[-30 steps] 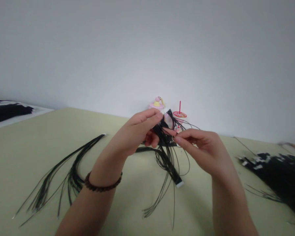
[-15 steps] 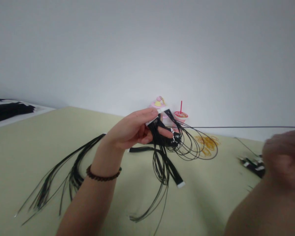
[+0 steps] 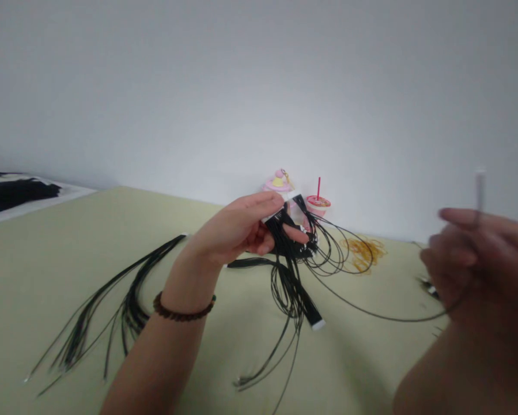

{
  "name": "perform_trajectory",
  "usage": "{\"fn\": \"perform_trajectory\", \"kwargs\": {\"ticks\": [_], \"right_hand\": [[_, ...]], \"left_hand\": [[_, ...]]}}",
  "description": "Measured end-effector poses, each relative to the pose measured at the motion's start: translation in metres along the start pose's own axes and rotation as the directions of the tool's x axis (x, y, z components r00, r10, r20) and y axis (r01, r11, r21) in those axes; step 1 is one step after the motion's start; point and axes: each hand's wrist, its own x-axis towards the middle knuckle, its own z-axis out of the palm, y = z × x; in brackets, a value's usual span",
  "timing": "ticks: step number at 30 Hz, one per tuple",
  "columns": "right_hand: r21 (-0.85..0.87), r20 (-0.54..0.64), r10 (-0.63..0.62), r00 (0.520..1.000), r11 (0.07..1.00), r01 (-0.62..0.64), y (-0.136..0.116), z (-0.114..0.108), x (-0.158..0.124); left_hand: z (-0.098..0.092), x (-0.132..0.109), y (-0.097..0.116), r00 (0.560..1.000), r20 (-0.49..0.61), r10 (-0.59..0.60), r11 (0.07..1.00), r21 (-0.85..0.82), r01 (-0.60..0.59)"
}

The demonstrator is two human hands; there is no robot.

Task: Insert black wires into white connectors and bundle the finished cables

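I have just the head view to look through from far away. My left hand (image 3: 238,225) has its thumb and fingers pinched on a bunch of black wires (image 3: 279,231), up by a white plug (image 3: 292,196). The bunch is up over the table (image 3: 90,230), with wires hanging down and looping out to the right. One thin wire (image 3: 392,319) dips low on its way to my right hand (image 3: 470,259), and its pale end sticks up above. That hand is all blurry: one finger points out, but I can't tell if the others grip the wire or if it just lies across them. I think the step in hand is handling this one wire apart from the rest. To me, the next move calls for a soft right hand and a firm left pinch, so nothing snags.
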Motion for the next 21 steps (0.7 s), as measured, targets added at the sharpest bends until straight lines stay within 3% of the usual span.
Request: {"fn": "perform_trajectory", "kwargs": {"ticks": [2, 5, 8, 14, 21], "right_hand": [[0.058, 0.003, 0.111, 0.994, 0.992, -0.111, -0.002, 0.026, -0.007], [-0.104, 0.023, 0.006, 1.000, 0.995, -0.004, 0.003, 0.060, -0.014], [-0.243, 0.046, -0.134, 0.990, 0.960, 0.141, 0.009, 0.078, -0.016], [-0.346, 0.015, -0.287, 0.958, 0.897, 0.274, 0.014, 0.085, -0.015], [-0.384, 0.031, -0.364, 0.931, 0.856, 0.347, 0.016, 0.086, -0.016]], "left_hand": [[0.002, 0.000, 0.000, 1.000, 0.011, 0.000, 1.000, 0.000, 0.000], [0.004, 0.000, 0.001, 1.000, 0.022, 0.020, 1.000, -0.009, -0.020], [0.003, 0.000, 0.000, 0.999, 0.029, 0.038, 0.998, -0.045, -0.037], [0.000, 0.003, -0.003, 0.995, 0.091, 0.029, 0.991, -0.135, -0.016], [0.004, 0.003, -0.001, 0.997, 0.071, 0.036, 0.991, -0.132, -0.027]]}}
